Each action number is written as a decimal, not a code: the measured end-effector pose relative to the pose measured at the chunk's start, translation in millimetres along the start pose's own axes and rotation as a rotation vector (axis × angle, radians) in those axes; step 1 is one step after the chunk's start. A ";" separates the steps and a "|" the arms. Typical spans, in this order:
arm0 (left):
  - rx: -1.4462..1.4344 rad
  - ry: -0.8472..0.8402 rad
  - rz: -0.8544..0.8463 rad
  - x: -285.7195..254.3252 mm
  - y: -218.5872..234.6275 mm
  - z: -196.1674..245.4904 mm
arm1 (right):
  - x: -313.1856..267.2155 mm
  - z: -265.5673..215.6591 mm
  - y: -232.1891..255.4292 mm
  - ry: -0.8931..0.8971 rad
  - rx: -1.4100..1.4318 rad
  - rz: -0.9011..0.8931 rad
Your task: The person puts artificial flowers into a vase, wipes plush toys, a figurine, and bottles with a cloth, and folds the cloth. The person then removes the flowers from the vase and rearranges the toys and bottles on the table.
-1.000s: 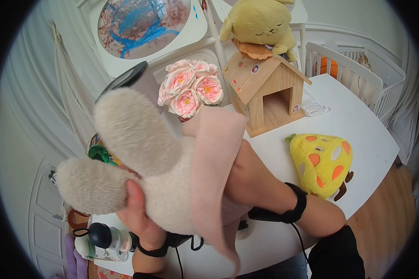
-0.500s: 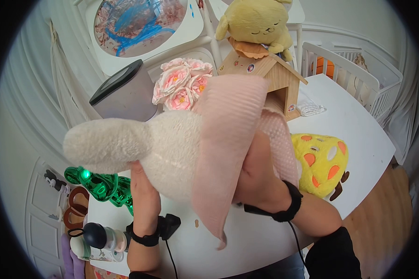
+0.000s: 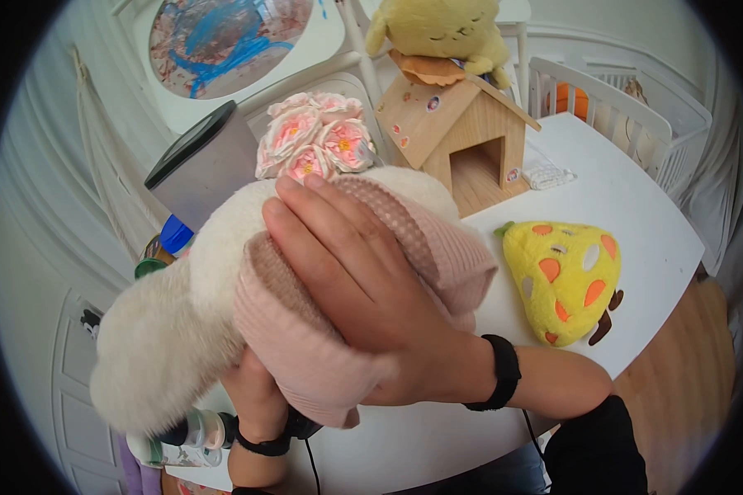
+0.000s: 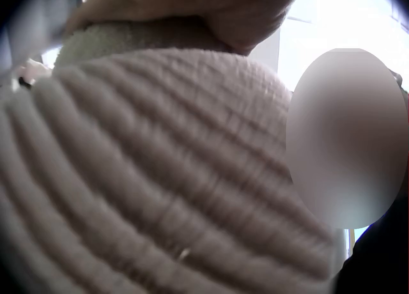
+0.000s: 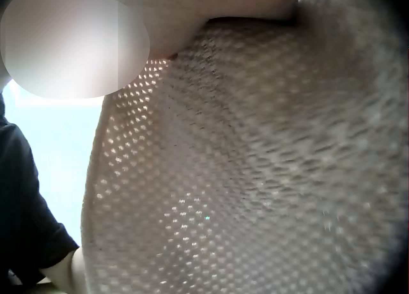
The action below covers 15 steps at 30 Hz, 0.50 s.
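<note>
Plush, now turned, makes its pink cloth seem easier to reach: my right hand lies straight-fingered across it; whether my left hand grips, I can't tell.

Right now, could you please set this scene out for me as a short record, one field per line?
Item in hand: white plush, partly covered by pink knit fabric
Right grip: fingers straight, laid over the pink knit fabric
Left grip: partly hidden behind the white plush; fingers not visible
Surface: white table
On it: wooden house; yellow plush with orange spots
Atop the house: pale yellow toy
Beyond the white plush: pink flowers; grey bin with dark lid
</note>
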<state>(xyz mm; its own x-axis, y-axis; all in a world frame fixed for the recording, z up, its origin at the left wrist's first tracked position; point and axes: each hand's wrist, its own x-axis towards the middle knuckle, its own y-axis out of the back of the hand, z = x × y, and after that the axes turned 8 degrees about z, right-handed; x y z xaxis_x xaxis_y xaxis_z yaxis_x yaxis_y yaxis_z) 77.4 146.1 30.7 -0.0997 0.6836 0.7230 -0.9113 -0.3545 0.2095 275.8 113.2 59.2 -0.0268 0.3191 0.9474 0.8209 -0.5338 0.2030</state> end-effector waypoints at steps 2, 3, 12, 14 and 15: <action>-0.012 -0.018 -0.062 2.3 0.4 -7.5 | 1.1 -1.1 -1.3 -0.004 -0.012 0.119; -0.025 -0.036 -0.101 0.6 -4.2 -8.0 | -0.1 0.6 -1.1 -0.009 -0.004 0.140; -0.183 -0.185 -0.269 13.9 -17.0 -6.3 | 10.2 13.5 33.5 -0.479 0.444 0.268; -0.216 -0.216 -0.271 16.8 -16.9 -4.5 | 10.3 26.8 25.5 -0.190 0.033 0.399; -0.233 -0.234 -0.270 18.9 -16.8 -2.9 | 11.3 21.3 25.5 -0.172 -0.162 0.418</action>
<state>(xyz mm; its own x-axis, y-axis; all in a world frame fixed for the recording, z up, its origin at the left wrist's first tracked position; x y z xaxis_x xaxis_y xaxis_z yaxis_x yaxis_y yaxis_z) 89.7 166.9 38.9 0.2239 0.5597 0.7979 -0.9609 -0.0100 0.2767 308.6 119.9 69.8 0.3927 0.1682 0.9041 0.6412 -0.7549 -0.1380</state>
